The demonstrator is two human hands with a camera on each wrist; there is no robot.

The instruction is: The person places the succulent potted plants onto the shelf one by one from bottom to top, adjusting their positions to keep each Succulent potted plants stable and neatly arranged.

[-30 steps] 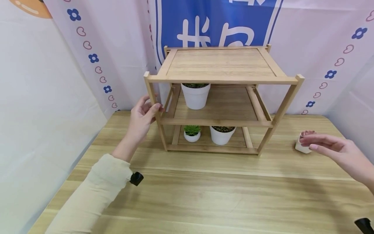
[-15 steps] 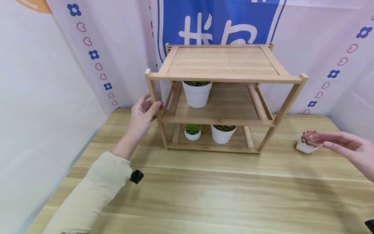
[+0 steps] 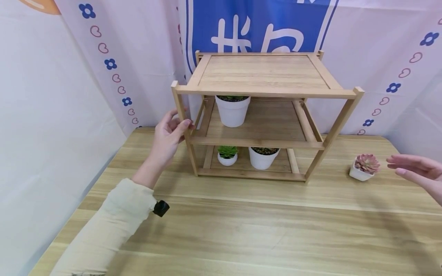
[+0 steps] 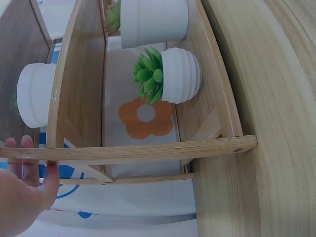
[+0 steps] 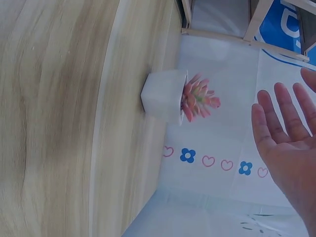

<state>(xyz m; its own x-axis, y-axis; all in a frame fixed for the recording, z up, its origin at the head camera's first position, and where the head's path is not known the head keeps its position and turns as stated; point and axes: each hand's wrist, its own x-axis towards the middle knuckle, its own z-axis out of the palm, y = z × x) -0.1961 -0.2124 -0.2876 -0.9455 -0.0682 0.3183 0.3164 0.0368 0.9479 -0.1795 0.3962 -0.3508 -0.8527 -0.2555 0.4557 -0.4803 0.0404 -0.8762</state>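
Note:
My left hand (image 3: 167, 136) grips the front left post of a three-tier wooden shelf (image 3: 262, 92), thumb in front and fingers behind. My right hand (image 3: 419, 172) is at the far right with fingers extended, holding nothing. Just left of its fingertips a pink succulent (image 3: 367, 164) in a white angular pot (image 3: 360, 174) stands on the table. On the shelf's middle tier is a large white pot (image 3: 233, 112), its plant mostly hidden by the top board. The bottom tier carries a small green succulent (image 4: 150, 75) in a ribbed white pot (image 4: 180, 75) and a bigger white pot (image 3: 263, 158).
The wooden table (image 3: 221, 230) stretches in front of the shelf. Behind hangs a pale curtain (image 3: 148, 50) with a blue panel (image 3: 259, 27) and flower and heart prints. The shelf's front right post (image 3: 331, 134) stands between the tiers and the pink succulent.
My right hand has drawn away to the right from the pink succulent, which it overlapped before and which now shows fully. The left hand keeps its grip on the post.

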